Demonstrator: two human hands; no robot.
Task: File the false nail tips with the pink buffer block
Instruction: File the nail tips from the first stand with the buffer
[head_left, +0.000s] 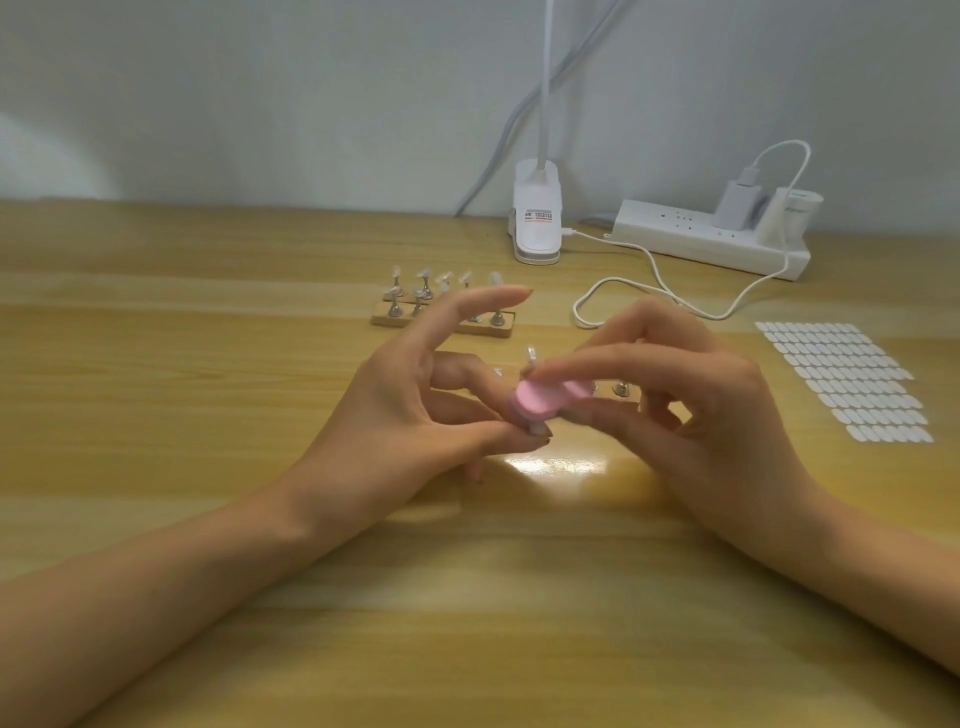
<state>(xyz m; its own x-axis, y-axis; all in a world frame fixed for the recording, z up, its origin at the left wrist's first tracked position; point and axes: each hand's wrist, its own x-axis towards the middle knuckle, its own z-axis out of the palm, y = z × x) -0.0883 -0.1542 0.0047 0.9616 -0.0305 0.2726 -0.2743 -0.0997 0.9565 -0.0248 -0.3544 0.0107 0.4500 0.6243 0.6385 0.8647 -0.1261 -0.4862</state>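
Filling most of the frame, the wooden desk (208, 571) carries everything. At the upper right lie a white power strip (696, 236) and, left of it, a white lamp clamp (537, 218). A sheet of pale stickers (847, 379) lies at the right edge. Above the centre, a wooden stand (387, 318) holds spare tips (423, 275) on metal pegs.

Both hands meet in the middle of the frame, above the desk. The left hand (415, 410) comes from the lower left, with its index finger stretched out toward the stand. Its thumb and another finger pinch a small pale nail tip (537, 428); the piece is blurred, so I only judge it to be a tip. The right hand (691, 395) comes from the lower right and holds the pink buffer block (540, 397) between the index finger on top and the thumb below.

The block's long axis runs about left to right in the frame. Its left end lies directly on top of the nail tip, touching it or nearly so. The filing stroke therefore seems to depend on the right hand sliding the block along this axis while the left hand keeps the tip steady.
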